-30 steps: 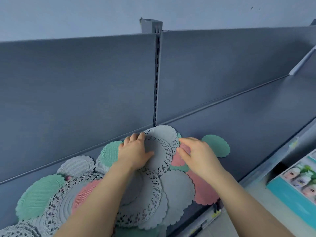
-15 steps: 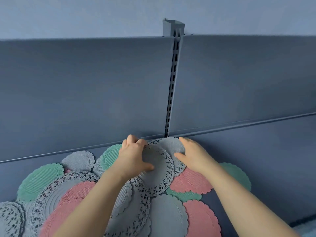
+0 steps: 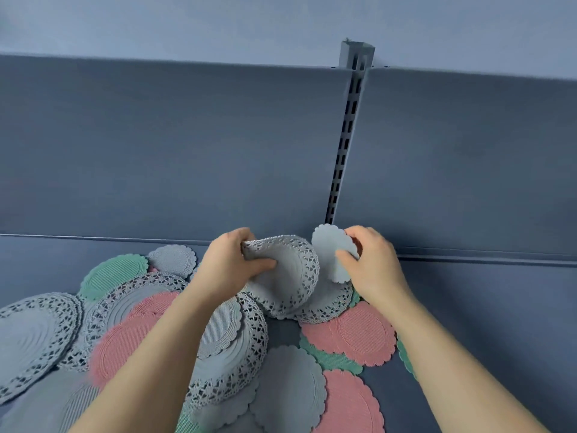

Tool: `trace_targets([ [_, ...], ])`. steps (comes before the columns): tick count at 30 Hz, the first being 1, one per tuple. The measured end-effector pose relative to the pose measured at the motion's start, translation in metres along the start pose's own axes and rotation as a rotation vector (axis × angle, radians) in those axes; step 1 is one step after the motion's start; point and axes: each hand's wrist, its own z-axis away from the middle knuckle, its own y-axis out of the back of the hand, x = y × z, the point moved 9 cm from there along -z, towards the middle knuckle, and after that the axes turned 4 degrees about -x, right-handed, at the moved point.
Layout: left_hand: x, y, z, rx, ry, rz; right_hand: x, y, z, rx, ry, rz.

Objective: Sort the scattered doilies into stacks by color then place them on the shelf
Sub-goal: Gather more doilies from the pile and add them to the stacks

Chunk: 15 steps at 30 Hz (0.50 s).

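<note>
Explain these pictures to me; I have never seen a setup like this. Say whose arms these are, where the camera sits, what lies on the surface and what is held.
There is no machine here. The two bare arms belong to a person, and the camera is worn on that person's head, looking forward and down at the hands.

On the grey-blue shelf lie overlapping round grey doilies, pink doilies and green doilies.

The left hand grips a large lacy grey doily, lifted and bent. The right hand pinches a small grey scalloped doily between its fingers, raised on edge beside the lacy one.

Behind them stands the back panel with a slotted upright.
</note>
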Motion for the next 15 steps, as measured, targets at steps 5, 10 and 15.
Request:
trace_targets([
  [5,-0.008,0.045,0.031,0.192,0.053,0.123,-0.043,0.019,0.006,0.105,0.110,-0.113],
  [10,-0.041,0.096,0.071,0.410,0.116,0.220,-0.103,-0.008,0.011,0.027,0.231,-0.161],
  [15,-0.091,0.162,0.124,0.595,0.184,0.223,-0.183,-0.061,0.027,-0.067,0.348,-0.186],
])
